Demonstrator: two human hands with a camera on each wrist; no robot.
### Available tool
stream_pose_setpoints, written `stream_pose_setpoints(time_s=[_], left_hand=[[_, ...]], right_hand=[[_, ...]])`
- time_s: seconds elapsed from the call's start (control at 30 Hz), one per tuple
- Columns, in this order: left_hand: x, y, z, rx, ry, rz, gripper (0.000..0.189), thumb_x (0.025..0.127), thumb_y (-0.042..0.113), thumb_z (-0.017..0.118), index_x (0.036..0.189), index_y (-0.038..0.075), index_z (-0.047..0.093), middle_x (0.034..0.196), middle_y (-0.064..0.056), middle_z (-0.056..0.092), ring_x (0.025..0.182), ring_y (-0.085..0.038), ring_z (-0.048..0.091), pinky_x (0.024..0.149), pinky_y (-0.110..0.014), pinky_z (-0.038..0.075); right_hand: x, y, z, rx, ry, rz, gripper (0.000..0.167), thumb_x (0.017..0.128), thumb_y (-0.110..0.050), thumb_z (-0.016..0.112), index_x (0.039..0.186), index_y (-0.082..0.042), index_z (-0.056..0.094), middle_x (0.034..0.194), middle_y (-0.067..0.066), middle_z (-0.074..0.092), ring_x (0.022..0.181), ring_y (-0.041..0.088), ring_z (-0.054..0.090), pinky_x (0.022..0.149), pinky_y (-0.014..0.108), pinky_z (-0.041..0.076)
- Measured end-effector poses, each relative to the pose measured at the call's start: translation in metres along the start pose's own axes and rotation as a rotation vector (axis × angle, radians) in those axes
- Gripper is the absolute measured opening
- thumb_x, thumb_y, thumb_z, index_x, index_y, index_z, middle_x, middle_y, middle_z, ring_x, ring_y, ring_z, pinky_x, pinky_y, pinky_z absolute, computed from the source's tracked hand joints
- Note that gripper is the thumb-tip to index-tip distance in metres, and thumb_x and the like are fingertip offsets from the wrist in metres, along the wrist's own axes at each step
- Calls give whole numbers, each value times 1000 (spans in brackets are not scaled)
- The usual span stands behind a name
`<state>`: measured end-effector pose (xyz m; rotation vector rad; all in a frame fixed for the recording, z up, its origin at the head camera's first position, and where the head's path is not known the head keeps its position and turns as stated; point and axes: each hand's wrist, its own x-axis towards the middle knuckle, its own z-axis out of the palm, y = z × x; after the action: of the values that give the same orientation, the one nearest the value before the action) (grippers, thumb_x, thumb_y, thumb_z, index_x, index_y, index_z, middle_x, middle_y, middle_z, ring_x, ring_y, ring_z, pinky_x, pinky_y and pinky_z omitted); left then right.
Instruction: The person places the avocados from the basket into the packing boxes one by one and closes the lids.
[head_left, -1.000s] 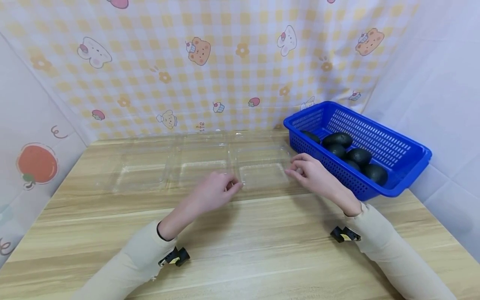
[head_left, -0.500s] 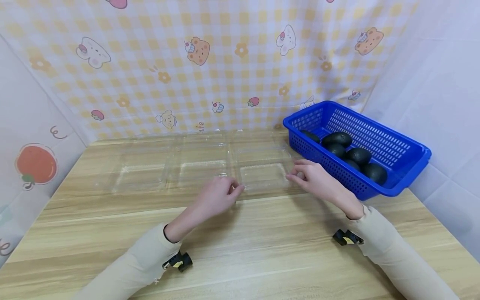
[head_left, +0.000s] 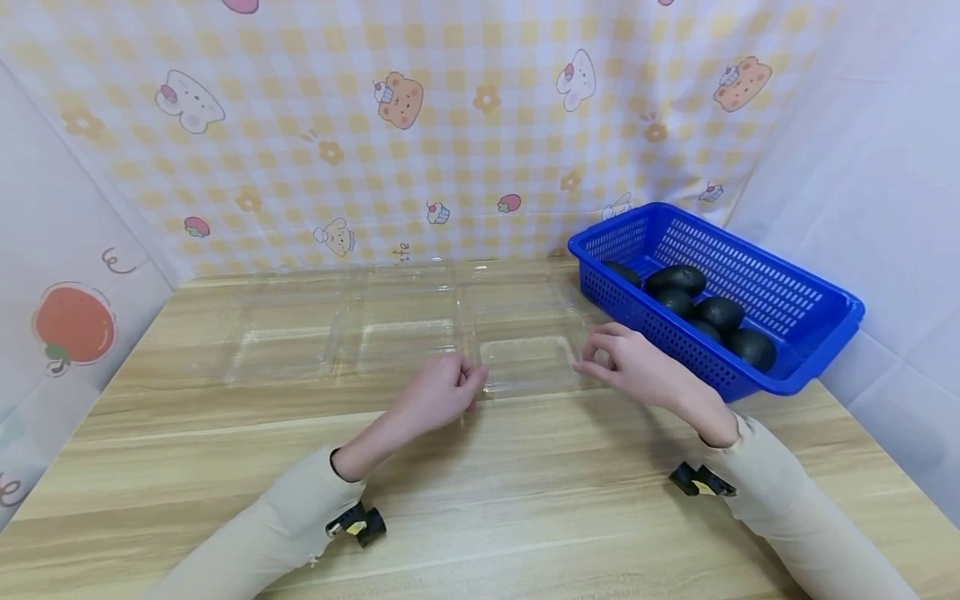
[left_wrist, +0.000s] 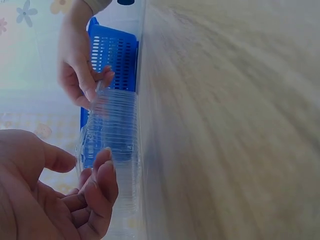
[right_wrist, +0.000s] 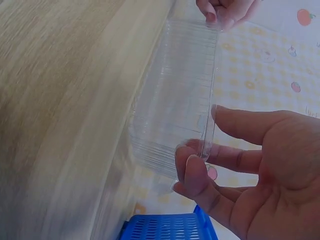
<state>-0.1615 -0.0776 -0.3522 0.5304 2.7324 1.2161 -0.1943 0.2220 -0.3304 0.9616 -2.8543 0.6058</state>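
Observation:
The rightmost clear plastic container (head_left: 525,358) lies on the table with ribbed side walls and a thin rim. My left hand (head_left: 438,390) pinches its front left corner between thumb and fingers. At the right side, my right hand (head_left: 641,367) holds the rim; in the right wrist view its thumb (right_wrist: 240,122) is on the rim's outside and the fingers curl below. Two similar clear containers, a middle one (head_left: 405,342) and a left one (head_left: 281,346), stand in the same row.
A blue perforated basket (head_left: 795,367) stands at the right, close beside my right hand, with several dark avocados (head_left: 675,279) in it. A checked curtain (head_left: 465,150) hangs behind the wooden table (head_left: 510,500).
Both hands have drawn a little nearer to me, and the rightmost container has slid the same way. The other two containers and the basket stay put.

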Motion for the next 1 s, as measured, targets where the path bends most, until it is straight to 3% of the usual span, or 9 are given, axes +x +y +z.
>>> stream_pose_setpoints(time_s=[0.13,0.27,0.47,0.77,1.0], left_hand=[[-1,0,0,-28,-12,-20,29,105,23,52,81,8,59,66,-4,65,48,-11,46,45,-23,34],[-1,0,1,-37,-21,-21,31,105,20,51,78,8,59,64,-4,64,49,-12,48,46,-24,37],[-3,-2,0,-65,-38,-8,29,103,17,51,78,5,59,61,-1,62,50,-12,48,48,-25,38],[-11,0,-3,-54,-54,-33,22,99,15,52,80,8,57,63,-2,62,53,-12,51,50,-26,40],[-18,2,-4,0,-124,-58,21,99,19,53,82,10,61,65,2,63,56,-14,53,53,-26,42]], right_hand=[[-1,2,-2,12,-3,71,31,96,-18,72,116,4,63,110,20,64,91,31,63,77,43,55],[2,6,-2,24,8,115,46,96,-14,70,130,12,54,106,21,67,96,33,66,81,47,55],[5,13,3,55,17,141,43,97,-12,67,128,14,56,90,11,71,70,14,63,65,35,54],[7,17,9,63,65,163,38,99,-12,65,126,14,60,82,7,71,60,9,59,60,33,53],[8,19,10,110,79,171,33,98,-9,66,122,13,63,79,5,69,57,8,57,57,28,49]])
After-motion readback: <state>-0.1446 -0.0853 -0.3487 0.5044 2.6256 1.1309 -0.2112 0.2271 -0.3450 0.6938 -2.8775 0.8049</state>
